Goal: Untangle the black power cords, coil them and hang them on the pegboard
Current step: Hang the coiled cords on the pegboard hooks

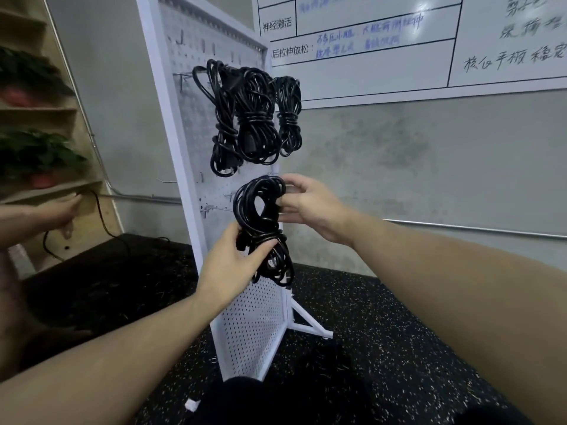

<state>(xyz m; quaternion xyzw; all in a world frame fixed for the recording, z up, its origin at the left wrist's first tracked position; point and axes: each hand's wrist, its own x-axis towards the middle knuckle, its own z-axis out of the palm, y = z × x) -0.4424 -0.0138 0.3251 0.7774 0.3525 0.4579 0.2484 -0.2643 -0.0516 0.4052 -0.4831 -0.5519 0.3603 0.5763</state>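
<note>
Three coils (254, 115) already hang side by side from the upper hooks of the pegboard (251, 326), each one wrapped round its middle and dangling clear of the panel. That part of the job looks done.

Now we have a fourth coil (260, 225) up against the board, just below the hanging ones. Our left hand (233, 265) grips it round the wrapped waist, fingers curled about the bundle. Our right hand (310, 207) pinches the top loop, thumb and fingers closed on the strands, holding it open near the lower hooks (214, 208). Whether the loop is over a hook yet, we cannot tell; the coil hides the hook tips behind it. Our read: this one is coiled and tied, and what remains for it is seating the loop and letting go.

Is there more to do? A loose black cord (101, 219) trails down from the shelf (52, 191) at the left onto the dark floor (399, 332), and another person's hand (55, 210) rests by that shelf. Whether that cord belongs to our pile, we cannot say. So: three up, a fourth nearly there, and possibly one strand left.
</note>
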